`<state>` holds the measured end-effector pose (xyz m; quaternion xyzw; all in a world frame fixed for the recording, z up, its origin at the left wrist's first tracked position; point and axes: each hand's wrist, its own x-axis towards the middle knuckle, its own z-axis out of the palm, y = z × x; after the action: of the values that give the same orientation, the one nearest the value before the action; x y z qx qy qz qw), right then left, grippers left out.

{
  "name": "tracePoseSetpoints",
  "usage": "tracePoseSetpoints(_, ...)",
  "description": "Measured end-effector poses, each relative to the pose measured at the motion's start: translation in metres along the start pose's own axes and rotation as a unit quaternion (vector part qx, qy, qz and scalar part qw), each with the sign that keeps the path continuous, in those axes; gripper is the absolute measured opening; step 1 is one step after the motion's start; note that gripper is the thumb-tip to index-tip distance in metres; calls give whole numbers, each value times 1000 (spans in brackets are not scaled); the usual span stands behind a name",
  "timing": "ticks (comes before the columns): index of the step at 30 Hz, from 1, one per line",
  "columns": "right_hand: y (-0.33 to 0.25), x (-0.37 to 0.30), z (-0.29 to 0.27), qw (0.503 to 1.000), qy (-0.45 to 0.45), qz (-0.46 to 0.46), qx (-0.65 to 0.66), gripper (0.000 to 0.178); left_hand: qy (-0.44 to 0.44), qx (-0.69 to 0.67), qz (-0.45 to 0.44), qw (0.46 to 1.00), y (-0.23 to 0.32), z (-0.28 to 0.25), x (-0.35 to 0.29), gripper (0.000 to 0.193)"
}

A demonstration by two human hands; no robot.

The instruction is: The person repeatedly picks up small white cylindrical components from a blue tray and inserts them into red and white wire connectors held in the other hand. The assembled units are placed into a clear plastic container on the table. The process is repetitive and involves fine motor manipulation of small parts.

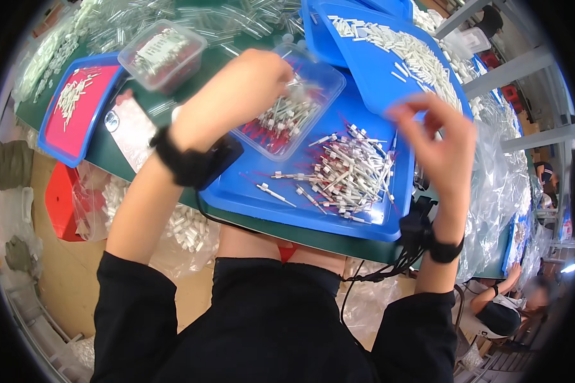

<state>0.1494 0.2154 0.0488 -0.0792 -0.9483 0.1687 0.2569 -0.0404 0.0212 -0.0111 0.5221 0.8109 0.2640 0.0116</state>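
My left hand [259,73] is curled over a clear plastic container [329,105]. Its fingers are bent down and closed, their tips mostly hidden. In this container lie several small white tubular pieces [291,115] with thin red strands. My right hand [444,137] hovers above the right side of a large blue tray [255,207]. Its thumb and forefinger come together, slightly blurred; anything between them is too small to make out. Below the hands, a loose heap of white pieces with red strands [351,172] lies in the tray, with a few strays to its left.
Further left are a lidless clear tub [163,54] of similar pieces, a phone in a pale case [131,127] and a blue-rimmed tray with a red base [76,127]. A tilted blue tray [358,70] of white tubes stands behind. Cables [390,274] hang at the right; a co-worker [501,309] sits beyond.
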Motion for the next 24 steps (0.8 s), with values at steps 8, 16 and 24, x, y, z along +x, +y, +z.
tracePoseSetpoints(8,121,70,34,991,-53,45,-113,21,-6,154,-10,988,8,29,16,14)
tracePoseSetpoints(16,104,58,34,983,49,116,-131,19,103,6,-4,995,6,11,4,13)
tracePoseSetpoints(24,-28,-12,0,973,74,-44,212,17,61,-596,-125,791,59,-17,-33,20)
